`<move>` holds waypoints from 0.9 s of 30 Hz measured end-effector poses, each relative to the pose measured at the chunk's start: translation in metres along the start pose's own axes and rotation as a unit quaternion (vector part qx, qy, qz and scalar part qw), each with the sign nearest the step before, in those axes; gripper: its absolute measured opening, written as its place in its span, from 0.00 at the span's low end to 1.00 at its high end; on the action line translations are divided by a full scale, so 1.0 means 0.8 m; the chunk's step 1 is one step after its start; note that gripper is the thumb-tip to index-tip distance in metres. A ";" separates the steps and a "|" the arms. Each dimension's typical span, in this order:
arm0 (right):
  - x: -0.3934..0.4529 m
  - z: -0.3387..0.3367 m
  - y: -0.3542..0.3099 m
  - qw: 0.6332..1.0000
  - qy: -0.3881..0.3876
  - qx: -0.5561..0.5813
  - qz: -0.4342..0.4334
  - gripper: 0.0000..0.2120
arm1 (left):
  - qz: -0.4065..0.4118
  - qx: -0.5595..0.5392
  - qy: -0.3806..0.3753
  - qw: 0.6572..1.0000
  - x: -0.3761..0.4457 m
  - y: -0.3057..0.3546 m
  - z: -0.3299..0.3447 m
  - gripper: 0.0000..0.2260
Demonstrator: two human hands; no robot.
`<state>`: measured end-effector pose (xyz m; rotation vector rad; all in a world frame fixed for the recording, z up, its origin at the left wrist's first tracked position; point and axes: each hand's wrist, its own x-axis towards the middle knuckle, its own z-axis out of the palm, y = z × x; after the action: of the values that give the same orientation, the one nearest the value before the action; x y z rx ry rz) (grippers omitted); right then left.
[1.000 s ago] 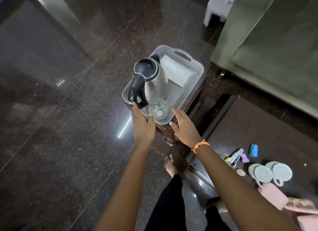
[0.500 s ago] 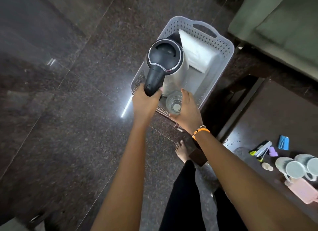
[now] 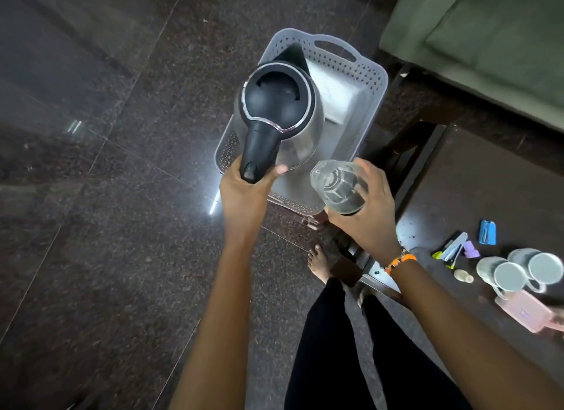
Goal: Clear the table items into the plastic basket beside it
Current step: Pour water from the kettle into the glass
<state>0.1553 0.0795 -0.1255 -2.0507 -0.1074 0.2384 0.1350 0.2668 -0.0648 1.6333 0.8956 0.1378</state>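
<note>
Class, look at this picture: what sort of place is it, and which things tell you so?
Probably a home living room: a green sofa, a low dark table with mugs, and a kettle.

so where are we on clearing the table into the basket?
Done: a white packet lies in the basket. In hand: the left hand grips the kettle by its handle over the basket, and the right hand holds a glass at its near edge. Left: two mugs, a pink box, a blue item and small bits remain on the table.
</note>
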 end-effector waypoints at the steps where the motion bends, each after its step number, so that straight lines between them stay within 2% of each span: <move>1: -0.007 -0.013 0.002 1.000 0.016 0.007 -0.003 0.39 | 0.006 -0.007 0.001 1.000 -0.010 0.004 -0.003 0.15; 7: -0.038 -0.106 0.038 0.998 0.044 -0.040 -0.026 0.37 | 0.053 0.044 -0.034 0.997 -0.105 0.019 0.002 0.13; 10: -0.054 -0.146 0.075 0.996 0.033 -0.080 0.005 0.38 | 0.039 0.045 -0.042 0.997 -0.156 0.015 0.018 0.18; 13: -0.069 -0.176 0.117 0.994 0.019 -0.088 0.055 0.40 | 0.030 0.067 -0.074 0.994 -0.199 0.000 0.037 0.18; 17: -0.077 -0.195 0.159 0.988 -0.027 -0.125 0.089 0.41 | 0.019 0.125 -0.127 0.984 -0.237 -0.026 0.058 0.18; 21: -0.079 -0.197 0.198 0.977 -0.085 -0.145 0.133 0.44 | -0.011 0.188 -0.134 0.973 -0.259 -0.060 0.083 0.15; 25: -0.073 -0.189 0.224 0.962 -0.130 -0.209 0.119 0.42 | -0.015 0.239 -0.148 0.960 -0.267 -0.083 0.099 0.13; 27: -0.072 -0.185 0.232 0.951 -0.144 -0.244 0.121 0.41 | -0.010 0.267 -0.156 0.951 -0.269 -0.092 0.102 0.16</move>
<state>0.1265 -0.1464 -0.2145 -2.5104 -0.1023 0.7265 -0.0054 0.0698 -0.0725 2.0698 0.7372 -0.4014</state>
